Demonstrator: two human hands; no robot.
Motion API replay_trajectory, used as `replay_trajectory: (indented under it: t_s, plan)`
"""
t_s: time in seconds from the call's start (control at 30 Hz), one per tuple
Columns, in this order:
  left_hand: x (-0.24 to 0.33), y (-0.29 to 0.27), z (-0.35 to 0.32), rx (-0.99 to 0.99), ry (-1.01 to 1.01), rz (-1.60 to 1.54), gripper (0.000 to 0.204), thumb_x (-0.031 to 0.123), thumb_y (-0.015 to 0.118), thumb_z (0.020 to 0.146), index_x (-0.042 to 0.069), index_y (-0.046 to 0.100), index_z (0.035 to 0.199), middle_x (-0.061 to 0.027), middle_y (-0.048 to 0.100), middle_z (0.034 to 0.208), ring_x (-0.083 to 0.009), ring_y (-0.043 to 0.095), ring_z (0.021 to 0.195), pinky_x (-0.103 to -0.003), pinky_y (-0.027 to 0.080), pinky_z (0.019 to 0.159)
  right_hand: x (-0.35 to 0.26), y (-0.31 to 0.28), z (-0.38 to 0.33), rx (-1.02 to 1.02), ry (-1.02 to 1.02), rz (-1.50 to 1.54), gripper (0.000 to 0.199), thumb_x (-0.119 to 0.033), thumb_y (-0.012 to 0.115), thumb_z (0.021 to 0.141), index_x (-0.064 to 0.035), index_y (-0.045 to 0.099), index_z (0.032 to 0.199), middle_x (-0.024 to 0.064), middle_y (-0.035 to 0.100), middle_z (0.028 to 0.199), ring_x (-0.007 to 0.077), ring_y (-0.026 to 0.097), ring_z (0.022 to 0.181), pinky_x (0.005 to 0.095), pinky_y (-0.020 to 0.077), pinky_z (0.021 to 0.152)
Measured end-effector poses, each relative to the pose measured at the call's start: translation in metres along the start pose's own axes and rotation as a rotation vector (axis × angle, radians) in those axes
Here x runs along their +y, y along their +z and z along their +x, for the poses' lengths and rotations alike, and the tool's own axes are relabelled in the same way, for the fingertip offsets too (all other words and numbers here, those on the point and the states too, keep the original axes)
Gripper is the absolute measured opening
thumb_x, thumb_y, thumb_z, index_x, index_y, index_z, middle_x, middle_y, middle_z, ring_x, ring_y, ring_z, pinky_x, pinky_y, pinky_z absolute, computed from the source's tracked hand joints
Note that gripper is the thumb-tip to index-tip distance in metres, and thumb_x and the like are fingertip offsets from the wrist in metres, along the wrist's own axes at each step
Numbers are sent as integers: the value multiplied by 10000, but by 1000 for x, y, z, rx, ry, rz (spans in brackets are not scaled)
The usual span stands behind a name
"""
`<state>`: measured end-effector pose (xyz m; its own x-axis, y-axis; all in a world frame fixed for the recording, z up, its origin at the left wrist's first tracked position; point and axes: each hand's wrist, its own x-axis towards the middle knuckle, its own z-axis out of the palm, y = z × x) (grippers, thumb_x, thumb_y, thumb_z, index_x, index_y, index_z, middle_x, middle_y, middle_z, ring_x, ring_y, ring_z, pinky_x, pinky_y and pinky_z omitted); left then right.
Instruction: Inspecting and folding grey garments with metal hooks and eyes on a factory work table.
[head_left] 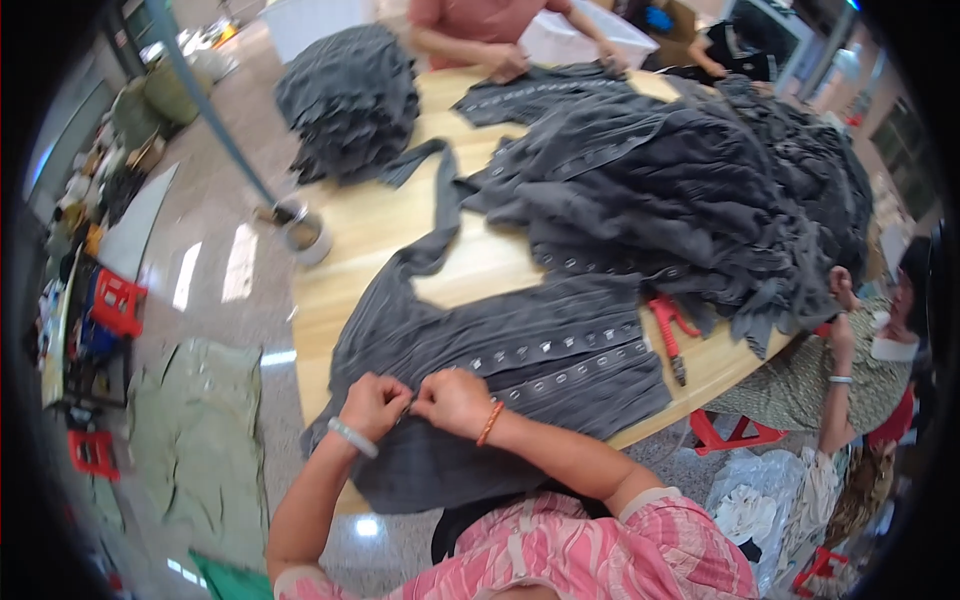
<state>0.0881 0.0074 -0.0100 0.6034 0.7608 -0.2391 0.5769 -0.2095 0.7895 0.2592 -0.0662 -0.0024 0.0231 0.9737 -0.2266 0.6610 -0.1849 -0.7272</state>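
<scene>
A dark grey garment (430,350) lies spread on the wooden table in front of me, one long sleeve stretching away from me. Two rows of metal fasteners run along its open front. My left hand (374,408) and my right hand (455,402) are close together over the near edge of that front, fingers pinched on the cloth. Whether a small fastener sits between the fingertips is too small to tell. To the right of the garment, pliers (670,335) with red handles rest on the table.
A large heap of grey garments (660,190) covers the table's (320,215) right side. At the far left stands a stack of grey garments (348,105), with a round container (305,238) at the left edge. Co-workers' hands (503,62) handle cloth across from me; another person (835,370) sits right.
</scene>
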Motion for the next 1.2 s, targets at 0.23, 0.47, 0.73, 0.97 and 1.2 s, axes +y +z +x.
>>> replay_trajectory:
  t_s: [0.23, 0.47, 0.73, 0.97, 1.2]
  plan:
    - [18, 4, -10, 82, -65, 99, 133, 109, 699, 765, -2, 708, 837, -126, 643, 657, -187, 599, 558, -322, 480, 556, 15, -9, -37, 50, -177, -15, 187, -258, 642, 853, -87, 698, 903, 118, 669, 878, 315, 654, 822, 435, 519, 722]
    - [42, 23, -3, 162, 138, 379, 159, 159, 739, 723, 86, 706, 861, -49, 670, 776, -247, 549, 883, -380, 360, 845, 10, -21, -41, 37, -147, -115, 166, -225, 674, 829, -73, 698, 889, 105, 670, 880, 324, 655, 809, 423, 521, 716]
    - [42, 20, 7, -67, 19, 252, 92, 110, 678, 741, 66, 687, 822, -75, 654, 726, -266, 534, 867, -373, 350, 846, 16, -19, -27, 89, -83, -10, 173, -210, 675, 822, -47, 682, 879, 159, 680, 870, 349, 659, 827, 448, 520, 732]
    - [32, 13, 15, -162, -72, 97, 113, 118, 646, 762, 39, 699, 824, -136, 666, 722, -320, 577, 872, -420, 406, 875, 25, -16, -18, 51, -24, 140, 225, -269, 737, 783, -47, 705, 801, 152, 688, 760, 335, 674, 761, 427, 532, 704]
    - [36, 16, 7, -88, 14, 210, 79, 108, 648, 755, 70, 702, 800, -112, 654, 742, -300, 545, 883, -398, 389, 821, 15, -31, -28, -17, 52, -49, 203, -277, 702, 807, -74, 703, 814, 139, 686, 793, 338, 664, 811, 439, 522, 723]
